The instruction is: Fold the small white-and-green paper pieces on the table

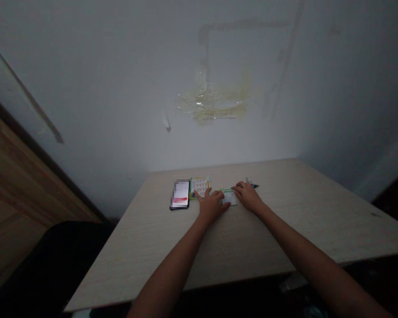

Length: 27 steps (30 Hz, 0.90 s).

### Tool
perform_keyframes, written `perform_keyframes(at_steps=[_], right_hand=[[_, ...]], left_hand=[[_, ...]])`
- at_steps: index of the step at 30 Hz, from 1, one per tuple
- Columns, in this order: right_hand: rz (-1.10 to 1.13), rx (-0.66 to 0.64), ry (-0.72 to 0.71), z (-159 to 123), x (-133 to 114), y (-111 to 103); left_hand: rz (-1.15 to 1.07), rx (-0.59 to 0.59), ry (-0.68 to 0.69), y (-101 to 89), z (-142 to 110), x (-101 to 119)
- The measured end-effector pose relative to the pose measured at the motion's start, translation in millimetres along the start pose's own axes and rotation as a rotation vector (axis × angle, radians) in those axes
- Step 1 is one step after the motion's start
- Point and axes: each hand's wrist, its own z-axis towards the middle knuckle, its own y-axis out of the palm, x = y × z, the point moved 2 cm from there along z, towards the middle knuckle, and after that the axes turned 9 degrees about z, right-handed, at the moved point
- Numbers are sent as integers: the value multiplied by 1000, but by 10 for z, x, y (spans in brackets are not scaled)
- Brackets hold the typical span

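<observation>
A small white card with a green top strip (229,197) lies flat on the table between my hands. My left hand (212,204) rests with its fingers spread; its thumb and index finger touch the card's left side, and its other fingers reach onto a colourful printed leaflet (200,184). From the right, my right hand (250,197) lies low on the table with fingers stretched out, the tips at the card's upper right edge. Just beyond the right hand a small white item with a dark pointed end (253,183) is partly hidden; its kind is unclear.
A phone (182,194) with a lit screen lies left of the leaflet. The pale wooden table (146,247) meets a grey wall with peeling clear tape (215,104). A dark shape (66,247) stands off the left edge, near wooden panelling (13,176).
</observation>
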Motion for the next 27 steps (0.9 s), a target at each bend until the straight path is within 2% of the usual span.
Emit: perform_keyframes(at_steps=[7,15,19,27], right_hand=[[-39,18,11,-25,-14,17],[152,45,-7,-38,91,22],[186,68,14,-23,108,40],[232,50,52,-21,111,9]], left_hand=[[21,-2,5,-7,-4,6],[-14,19,13,-15,-21,-3],[-2,-17,11,-27,-22,4],[18,-10,-3,-7,-14,10]])
